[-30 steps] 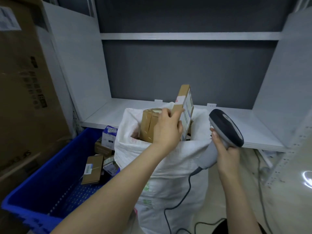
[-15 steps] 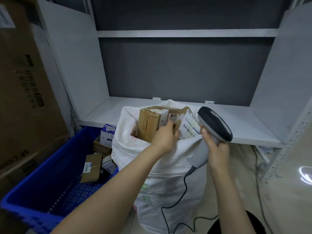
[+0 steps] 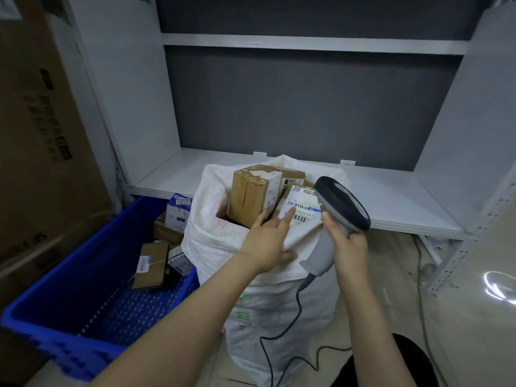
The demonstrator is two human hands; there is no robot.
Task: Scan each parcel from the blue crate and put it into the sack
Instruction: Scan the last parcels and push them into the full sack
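Sack (image 3: 251, 275) is stood upright just beside crate (image 3: 55, 317), presumably so parcels are moved across with little reach. Left hand (image 3: 268, 241) is spread, fingers straight, fingertips touching the labelled parcel (image 3: 300, 206) lying at the sack's mouth, likely to seat it. Right hand (image 3: 346, 241) is wrapped round the scanner (image 3: 342, 202) handle, head held just beside that label. Sack is filled to the rim; a tall box (image 3: 251, 196) is seen upright. Crate holds a flat box (image 3: 150, 265), a white box (image 3: 178, 209) and a few more, judged unscanned.

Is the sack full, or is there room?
Full: in the sack, parcels stand above the rim.
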